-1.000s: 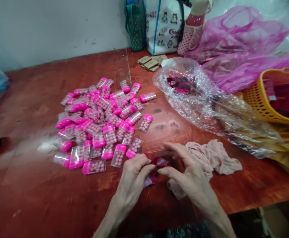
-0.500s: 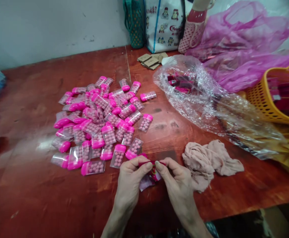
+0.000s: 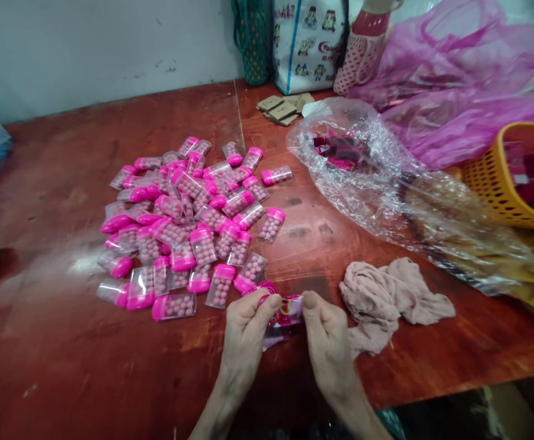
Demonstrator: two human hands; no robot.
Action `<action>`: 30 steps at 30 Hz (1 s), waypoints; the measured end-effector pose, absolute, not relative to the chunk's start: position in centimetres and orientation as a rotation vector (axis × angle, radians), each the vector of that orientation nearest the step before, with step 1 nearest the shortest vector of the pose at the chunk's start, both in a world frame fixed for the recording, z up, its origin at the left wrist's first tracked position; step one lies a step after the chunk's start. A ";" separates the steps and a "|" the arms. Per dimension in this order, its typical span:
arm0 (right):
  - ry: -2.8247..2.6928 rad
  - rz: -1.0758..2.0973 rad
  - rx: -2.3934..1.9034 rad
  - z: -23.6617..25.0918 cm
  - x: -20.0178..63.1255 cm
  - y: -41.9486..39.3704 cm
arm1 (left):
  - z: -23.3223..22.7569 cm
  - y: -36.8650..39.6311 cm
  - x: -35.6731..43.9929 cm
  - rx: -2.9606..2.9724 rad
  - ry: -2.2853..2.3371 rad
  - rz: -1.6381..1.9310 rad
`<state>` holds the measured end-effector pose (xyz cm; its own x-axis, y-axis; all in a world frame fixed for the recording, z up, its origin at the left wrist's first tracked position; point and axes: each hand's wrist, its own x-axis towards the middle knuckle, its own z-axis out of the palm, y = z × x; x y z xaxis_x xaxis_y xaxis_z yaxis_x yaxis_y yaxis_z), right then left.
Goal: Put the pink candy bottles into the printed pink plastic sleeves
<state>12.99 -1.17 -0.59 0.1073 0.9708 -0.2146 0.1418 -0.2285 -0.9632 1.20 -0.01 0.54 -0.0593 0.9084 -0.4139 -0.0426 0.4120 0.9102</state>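
Note:
A small printed pink label, shiny and with a green and yellow motif, is stretched between my two hands. My left hand pinches its left end between thumb and bent fingers. At its right end, the thumb and fingers of my right hand are closed on it. Just below it, a pale purple piece shows partly. Bright pink strips stick out behind my left fingers. Beyond my hands lies a loose heap of clear flat containers with pink caps and pink balls inside.
A crumpled beige cloth lies right of my right hand. Farther back are a clear plastic bag with dark pink pieces, a yellow basket, pink plastic bags, cardboard pieces and a printed white bag.
My hands have moved apart, and the label now shows spread between them. The view has shifted slightly; the heap and cloth lie as before.

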 end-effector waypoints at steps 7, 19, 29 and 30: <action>-1.152 1.490 -1.403 0.7 14.4 0.5 | 1.1 0.9 0.0 0.907 1.456 0.839; -1.346 1.088 -1.425 -0.2 13.9 -0.3 | 0.6 -0.6 -2.2 0.812 1.394 0.995; -1.544 0.852 -1.300 0.0 13.2 -0.4 | 1.4 -0.1 -2.0 0.571 1.209 0.928; -1.539 0.860 -1.293 0.0 13.3 -0.4 | 1.5 -0.1 -2.0 0.557 1.190 0.919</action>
<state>13.26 -0.40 -0.02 -0.0256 0.9779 0.2077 0.3358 0.2041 -0.9196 -1.98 -0.12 1.49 0.0923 0.8391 -0.5361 -0.3070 0.5362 0.7863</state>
